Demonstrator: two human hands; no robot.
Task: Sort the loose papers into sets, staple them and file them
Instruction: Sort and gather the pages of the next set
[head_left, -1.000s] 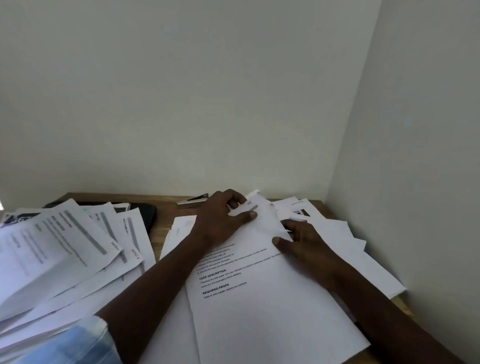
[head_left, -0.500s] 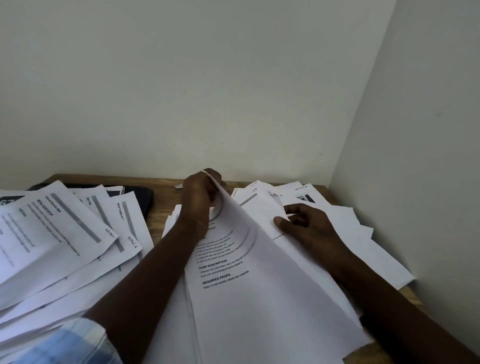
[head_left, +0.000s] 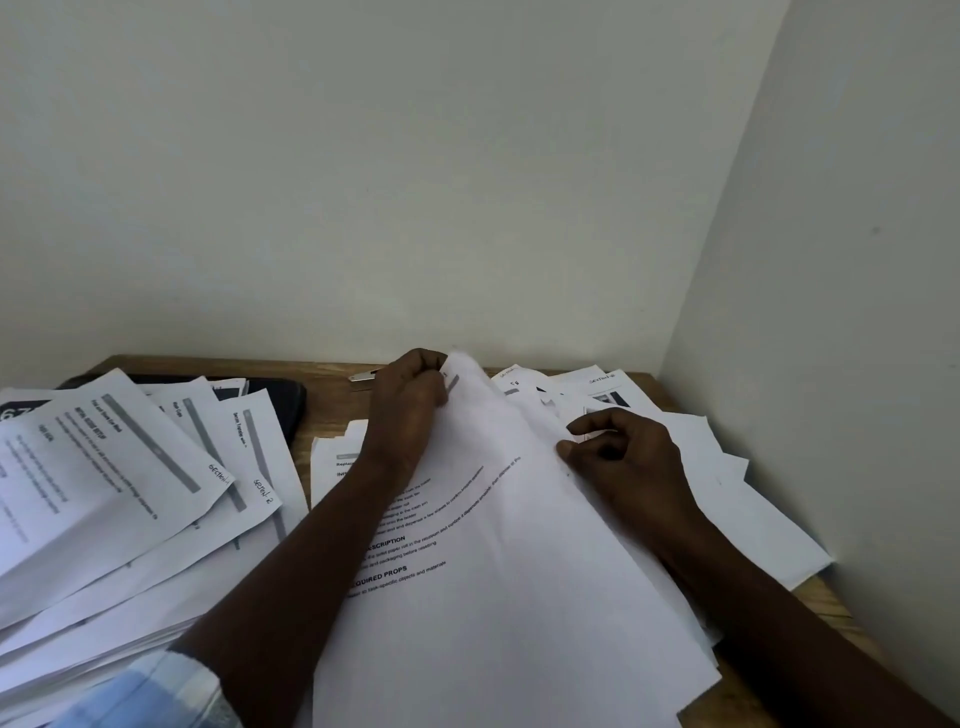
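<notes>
On the wooden desk (head_left: 327, 405), left fingers (head_left: 430, 375) pinch the top sheet (head_left: 519, 571) at its far corner; right fingers (head_left: 592, 423) pinch its edge.

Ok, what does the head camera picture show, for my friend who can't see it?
A person's left hand pinches the top corner of a printed sheet, bent up off a stack on a wooden desk, while the right hand touches its edge. More papers lie fanned out on the left.

A wooden desk (head_left: 328, 410) sits in a corner where two plain pale walls (head_left: 415, 182) meet. A dark, flat, glossy object (head_left: 283, 410) lies towards its back left.
</notes>
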